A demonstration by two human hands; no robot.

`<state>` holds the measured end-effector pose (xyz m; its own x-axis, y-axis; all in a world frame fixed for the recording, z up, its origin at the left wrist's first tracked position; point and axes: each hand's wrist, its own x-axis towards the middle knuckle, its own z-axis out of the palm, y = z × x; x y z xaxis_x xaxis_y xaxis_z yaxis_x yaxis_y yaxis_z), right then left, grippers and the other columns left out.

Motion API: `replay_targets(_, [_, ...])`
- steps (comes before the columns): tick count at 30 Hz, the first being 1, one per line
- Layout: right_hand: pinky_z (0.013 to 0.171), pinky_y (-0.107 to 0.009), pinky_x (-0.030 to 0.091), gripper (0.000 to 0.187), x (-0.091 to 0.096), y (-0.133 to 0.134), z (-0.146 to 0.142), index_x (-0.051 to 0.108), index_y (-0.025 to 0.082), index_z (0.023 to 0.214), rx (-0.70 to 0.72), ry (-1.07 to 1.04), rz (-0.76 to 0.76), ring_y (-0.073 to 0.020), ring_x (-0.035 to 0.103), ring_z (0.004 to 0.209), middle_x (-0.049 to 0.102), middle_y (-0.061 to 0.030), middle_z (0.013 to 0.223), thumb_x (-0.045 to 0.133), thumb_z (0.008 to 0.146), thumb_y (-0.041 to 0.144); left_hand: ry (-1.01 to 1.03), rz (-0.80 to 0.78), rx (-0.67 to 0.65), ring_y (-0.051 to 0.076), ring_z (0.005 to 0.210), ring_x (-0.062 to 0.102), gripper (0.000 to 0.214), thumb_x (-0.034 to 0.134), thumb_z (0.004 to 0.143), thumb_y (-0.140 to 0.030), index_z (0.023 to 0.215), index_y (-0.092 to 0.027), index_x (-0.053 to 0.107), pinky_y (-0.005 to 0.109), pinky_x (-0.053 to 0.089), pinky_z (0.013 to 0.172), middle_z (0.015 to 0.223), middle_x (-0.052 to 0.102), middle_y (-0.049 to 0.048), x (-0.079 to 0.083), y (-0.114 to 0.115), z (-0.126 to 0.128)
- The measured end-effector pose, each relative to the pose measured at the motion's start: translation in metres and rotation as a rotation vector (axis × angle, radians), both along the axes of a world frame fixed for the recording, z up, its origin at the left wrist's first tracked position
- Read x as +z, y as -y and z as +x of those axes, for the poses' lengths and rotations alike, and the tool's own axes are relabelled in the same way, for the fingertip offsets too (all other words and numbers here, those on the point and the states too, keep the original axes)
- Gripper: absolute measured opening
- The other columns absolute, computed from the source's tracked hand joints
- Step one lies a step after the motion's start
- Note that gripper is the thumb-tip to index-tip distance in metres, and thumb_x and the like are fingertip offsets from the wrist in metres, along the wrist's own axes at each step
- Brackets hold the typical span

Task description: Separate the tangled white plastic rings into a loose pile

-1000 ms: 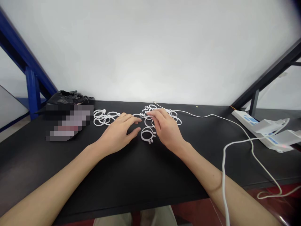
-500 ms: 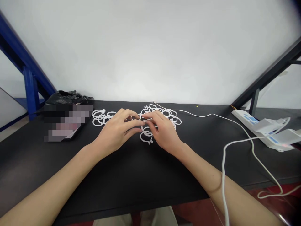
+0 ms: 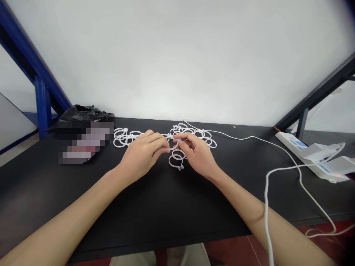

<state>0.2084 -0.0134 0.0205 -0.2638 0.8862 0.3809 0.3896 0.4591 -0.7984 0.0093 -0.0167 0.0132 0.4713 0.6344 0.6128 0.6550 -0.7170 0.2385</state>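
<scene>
Between my fingers is a white plastic ring (image 3: 173, 149) of the kind with a small clasp, much of it hidden by the hands. My left hand (image 3: 144, 150) is closed on its left side, fingers curled over it. The thumb and index finger of my right hand (image 3: 199, 153) pinch its right end. Just below, linked-looking rings (image 3: 176, 158) lie on the black table (image 3: 155, 210), one showing a clasp at its front. Behind my right hand spreads a cluster of similar rings (image 3: 189, 130). More white rings (image 3: 124, 137) lie beyond my left hand.
At the left, a blurred-out flat item (image 3: 88, 142) lies before a crumpled black plastic bag (image 3: 83, 112). A white cable (image 3: 235, 137) runs across the right side and over my right forearm. A white power strip (image 3: 296, 144) with plugged-in adapters sits far right.
The hands have moved slightly apart, and a curved stretch of the ring now shows between them. The whole view has shifted slightly, moving the scene to the right.
</scene>
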Motion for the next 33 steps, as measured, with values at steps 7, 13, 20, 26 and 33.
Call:
replay_targets(7, [0.079,-0.031,0.057,0.016,-0.003,-0.003,-0.001,0.063,0.019,0.101,-0.026,-0.130,-0.130,-0.0154,0.072,0.083,0.072,-0.0045,0.094,0.058,0.090,0.029,-0.018,-0.047,0.010,0.019,0.084,0.051,0.019,0.044,0.099,-0.025,0.097,-0.020,0.062,0.033,0.046,0.077,0.098,0.068,0.0031,0.000,0.000,0.001])
replay_targets(13, [0.076,-0.029,0.054,0.010,0.000,-0.003,0.000,0.065,0.020,0.096,-0.017,-0.063,-0.067,-0.0132,0.069,0.079,0.071,-0.0016,0.087,0.059,0.089,0.024,-0.059,-0.082,-0.015,0.020,0.086,0.053,0.019,0.044,0.098,-0.019,0.106,-0.019,0.061,0.034,0.046,0.079,0.099,0.067,0.0032,-0.005,-0.002,0.003])
replay_targets(20, [0.069,-0.026,0.050,0.009,0.004,-0.004,0.006,0.068,0.020,0.093,0.037,-0.004,-0.049,-0.0116,0.065,0.073,0.072,0.0001,0.083,0.060,0.088,0.023,-0.087,-0.075,0.029,0.019,0.078,0.049,0.018,0.046,0.096,-0.015,0.096,-0.019,0.063,0.033,0.045,0.073,0.092,0.069,0.0015,-0.005,-0.003,0.001])
replay_targets(26, [0.070,-0.028,0.051,0.012,-0.001,-0.004,0.003,0.069,0.022,0.096,0.013,-0.015,-0.039,-0.0127,0.065,0.074,0.073,-0.0006,0.087,0.062,0.088,0.027,-0.082,-0.102,0.022,0.019,0.080,0.050,0.021,0.044,0.097,-0.016,0.098,-0.019,0.064,0.033,0.046,0.075,0.095,0.070,0.0023,-0.006,-0.006,0.000])
replay_targets(33, [0.072,-0.030,0.049,0.017,-0.005,-0.008,0.010,0.065,0.022,0.102,-0.135,0.307,0.131,-0.0148,0.063,0.080,0.070,-0.0031,0.096,0.053,0.091,0.025,-0.233,-0.049,0.375,0.026,0.088,0.053,0.024,0.044,0.096,-0.023,0.103,-0.019,0.067,0.040,0.044,0.076,0.098,0.072,0.0056,-0.003,-0.016,-0.018])
